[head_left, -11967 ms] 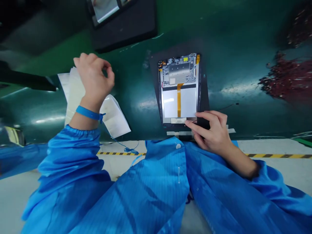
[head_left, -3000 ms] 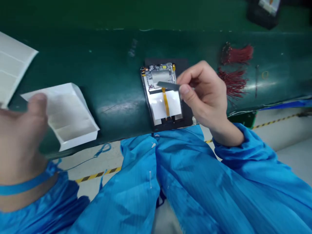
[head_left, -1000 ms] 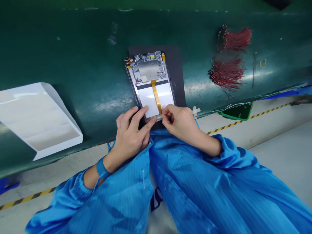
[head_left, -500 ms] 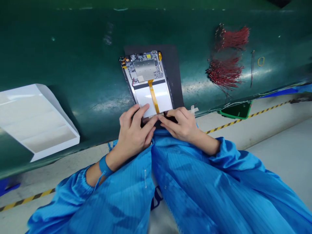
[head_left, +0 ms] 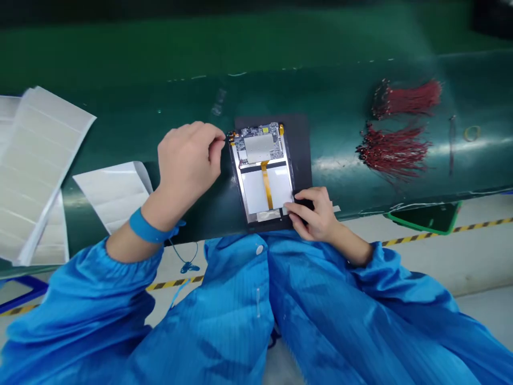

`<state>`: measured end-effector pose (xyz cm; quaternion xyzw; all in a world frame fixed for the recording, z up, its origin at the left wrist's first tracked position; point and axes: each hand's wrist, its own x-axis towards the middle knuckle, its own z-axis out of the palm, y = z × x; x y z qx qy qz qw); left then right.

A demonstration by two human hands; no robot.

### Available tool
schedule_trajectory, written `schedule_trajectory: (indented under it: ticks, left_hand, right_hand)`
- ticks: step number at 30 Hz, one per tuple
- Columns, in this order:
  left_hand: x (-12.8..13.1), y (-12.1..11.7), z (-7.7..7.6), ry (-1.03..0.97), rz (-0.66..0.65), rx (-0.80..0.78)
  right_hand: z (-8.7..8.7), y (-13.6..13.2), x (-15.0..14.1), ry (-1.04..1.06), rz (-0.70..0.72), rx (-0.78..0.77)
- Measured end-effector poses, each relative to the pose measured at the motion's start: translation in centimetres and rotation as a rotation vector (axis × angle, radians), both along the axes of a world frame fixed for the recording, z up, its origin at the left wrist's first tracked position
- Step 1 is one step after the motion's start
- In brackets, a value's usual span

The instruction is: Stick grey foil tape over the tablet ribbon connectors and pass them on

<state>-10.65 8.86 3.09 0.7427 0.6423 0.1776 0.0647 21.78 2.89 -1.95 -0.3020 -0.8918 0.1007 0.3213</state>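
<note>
An opened tablet (head_left: 256, 192) lies on a black mat (head_left: 303, 155), its circuit board (head_left: 259, 147) on the far side and a silvery battery area nearer me. An orange ribbon cable (head_left: 266, 184) runs down its middle. My left hand (head_left: 190, 155) is closed in a pinch beside the tablet's far left corner, at a small dark part; whether that part is between the fingertips I cannot make out. My right hand (head_left: 315, 214) grips the tablet's near right corner, close to a pale strip (head_left: 268, 215) along the near edge.
Two bundles of red and black wires (head_left: 412, 99) lie to the right, with a yellow rubber band (head_left: 472, 133) beyond them. White label sheets (head_left: 44, 160) are on the left, and a curled sheet (head_left: 118, 190) lies under my left forearm. A green-framed tray (head_left: 428, 218) sits below the table edge.
My left hand has left the tablet's near edge and moved up to its far left corner. My right hand has shifted to the near right corner. The view has swung, showing more sheets.
</note>
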Motion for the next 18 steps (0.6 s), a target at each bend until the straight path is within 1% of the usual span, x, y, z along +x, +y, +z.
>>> schedule_trajectory:
  ticks: [2, 4, 9, 14, 18]
  left_hand:
    - [0.1, 1.6, -0.2, 0.011, -0.009, -0.012]
    - [0.0, 2.2, -0.5, 0.028, -0.033, -0.024]
    - [0.0, 2.3, -0.5, 0.14, -0.071, -0.073]
    - [-0.1, 2.8, -0.8, 0.184, -0.108, -0.181]
    - [-0.6, 2.7, -1.1, 0.264, -0.136, -0.118]
  right_hand:
    - [-0.3, -0.1, 0.0, -0.002, 0.0, -0.028]
    - [-0.4, -0.1, 0.2, 0.011, 0.007, -0.045]
    - [-0.6, -0.2, 0.6, 0.034, 0.036, -0.068]
    - [-0.6, -0.1, 0.7, 0.055, 0.039, -0.115]
    - [-0.6, -0.1, 0.8, 0.059, 0.042, -0.121]
